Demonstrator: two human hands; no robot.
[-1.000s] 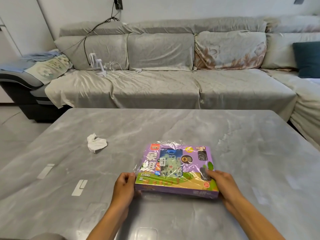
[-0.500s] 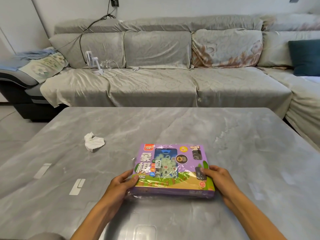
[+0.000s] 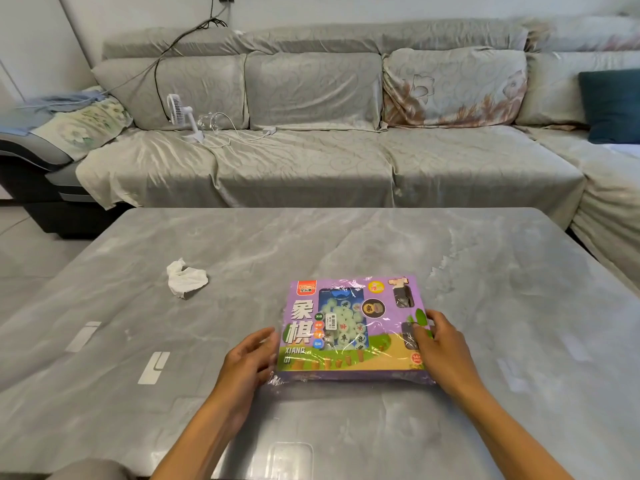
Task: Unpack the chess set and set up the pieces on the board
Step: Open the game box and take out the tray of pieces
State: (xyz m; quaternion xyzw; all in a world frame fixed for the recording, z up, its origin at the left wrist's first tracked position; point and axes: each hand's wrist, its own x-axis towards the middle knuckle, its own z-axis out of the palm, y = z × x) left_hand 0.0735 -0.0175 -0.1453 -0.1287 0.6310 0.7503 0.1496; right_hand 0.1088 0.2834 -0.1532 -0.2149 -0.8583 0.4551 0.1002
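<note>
chess set box held at both sides on the table

chess set box (image 3: 353, 327) is lying flat on the grey marbled table (image 3: 346, 244), near the front edge, still sealed in clear plastic wrap. the right hand (image 3: 441, 344) is gripping its right edge, thumb curling over the top face and fingers wrapping the side. the left hand (image 3: 251, 358) is sitting against the left edge with fingers loosely bent toward the loose wrap at the corner; whether it is actually pinching the film is hard to tell. round pale pieces are showing through the box's window. a crumpled white tissue (image 3: 187, 277) is lying well apart to the left. beyond the table a grey covered sofa (image 3: 311, 161) is carrying a small white fan (image 3: 181, 114).
</note>
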